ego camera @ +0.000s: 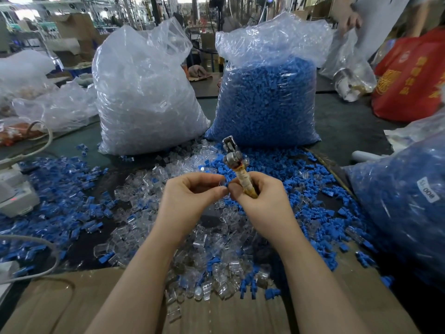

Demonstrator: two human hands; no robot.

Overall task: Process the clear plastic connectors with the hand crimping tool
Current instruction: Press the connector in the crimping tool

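white sticker (428, 193) on right blue-parts bag (409, 213): "SJ-008" | red bag (409, 75): yellow print, unreadable

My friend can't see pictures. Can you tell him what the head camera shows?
Two hands meet over a pile of clear and blue plastic pieces: the right hand grips a crimping tool pointing up, and the left hand pinches a small clear connector beside it. Behind stand a clear bag and a blue bag.
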